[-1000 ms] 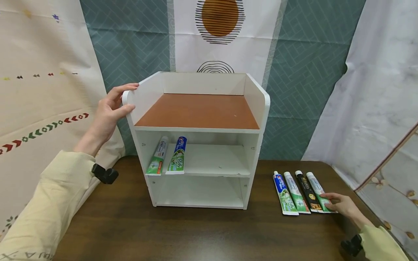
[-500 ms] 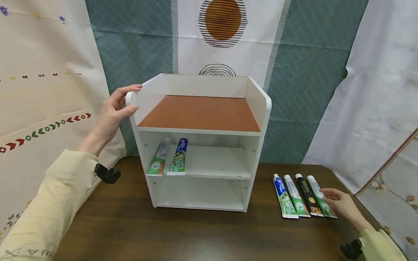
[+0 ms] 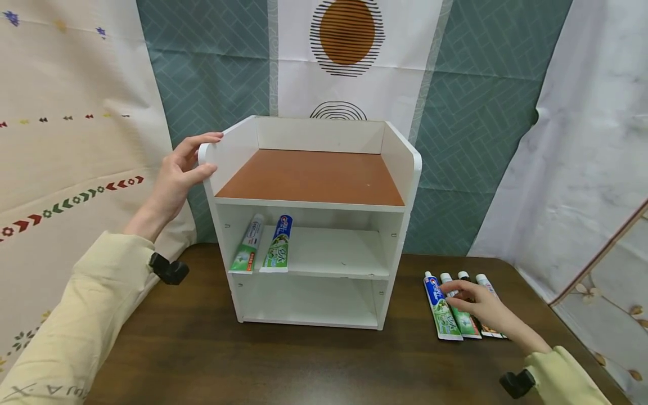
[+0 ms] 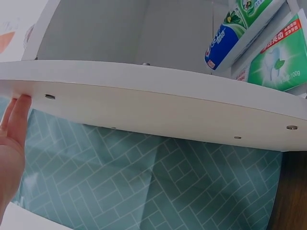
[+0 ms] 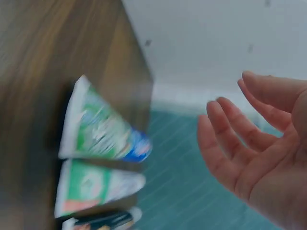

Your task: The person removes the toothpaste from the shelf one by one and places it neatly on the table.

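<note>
My left hand (image 3: 174, 174) grips the upper front edge of the left side panel of a white shelf unit (image 3: 311, 125). In the left wrist view, its fingertips (image 4: 20, 108) touch the panel's outer face. Above the toothpaste tubes on the right, my right hand (image 3: 481, 306) hangs with loosely bent fingers and nothing between them. Nearest to it is a blue-and-green toothpaste tube (image 3: 443, 319), leftmost in the row. Beside that lie a white-and-green tube (image 3: 467, 325), a black tube (image 3: 463, 275) and another white-and-green tube (image 3: 484, 282), partly hidden by the hand.
On the middle shelf, a white-and-green tube (image 3: 246, 247) and a blue-and-green tube (image 3: 278, 244) lie at the left. The unit has a brown top board (image 3: 314, 177) and stands on a dark wooden table (image 3: 314, 360). Patterned cloths (image 3: 217, 67) hang behind and beside it.
My right hand has moved left from the rightmost tube to over the leftmost ones, after straightening that rightmost tube slightly. The left hand keeps its grip on the panel. The view has shifted a little.
</note>
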Tool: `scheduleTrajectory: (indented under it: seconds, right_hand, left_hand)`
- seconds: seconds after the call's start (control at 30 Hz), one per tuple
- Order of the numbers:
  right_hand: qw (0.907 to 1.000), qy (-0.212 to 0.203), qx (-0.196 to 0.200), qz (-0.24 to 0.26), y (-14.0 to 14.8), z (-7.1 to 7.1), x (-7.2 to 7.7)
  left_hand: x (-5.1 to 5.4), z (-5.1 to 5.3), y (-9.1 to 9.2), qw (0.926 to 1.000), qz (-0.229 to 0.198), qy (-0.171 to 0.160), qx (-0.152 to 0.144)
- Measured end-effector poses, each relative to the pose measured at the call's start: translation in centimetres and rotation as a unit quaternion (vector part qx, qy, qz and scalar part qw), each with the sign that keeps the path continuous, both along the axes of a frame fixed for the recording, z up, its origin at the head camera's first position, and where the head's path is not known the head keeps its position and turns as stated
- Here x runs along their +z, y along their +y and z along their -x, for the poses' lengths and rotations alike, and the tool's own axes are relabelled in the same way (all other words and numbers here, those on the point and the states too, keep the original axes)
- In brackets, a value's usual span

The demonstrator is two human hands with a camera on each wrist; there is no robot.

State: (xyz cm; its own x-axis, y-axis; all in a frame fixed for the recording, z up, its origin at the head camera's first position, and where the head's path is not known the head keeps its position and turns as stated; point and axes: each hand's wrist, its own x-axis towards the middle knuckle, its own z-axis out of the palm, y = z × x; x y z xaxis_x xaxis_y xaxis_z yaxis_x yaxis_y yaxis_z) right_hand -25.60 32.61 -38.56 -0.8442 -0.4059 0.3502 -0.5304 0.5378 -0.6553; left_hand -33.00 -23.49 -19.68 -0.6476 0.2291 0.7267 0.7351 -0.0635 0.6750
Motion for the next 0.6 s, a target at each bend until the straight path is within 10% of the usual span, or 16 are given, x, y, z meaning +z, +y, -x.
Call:
scheduleTrajectory:
  seconds: [0.6]
  right_hand:
    - [0.9880, 0.049, 0.146, -0.008, -11.8, -0.9, 5.1]
  left_hand:
    - [0.6, 0.0, -0.7, 0.9980, 0.002, -0.040, -0.050]
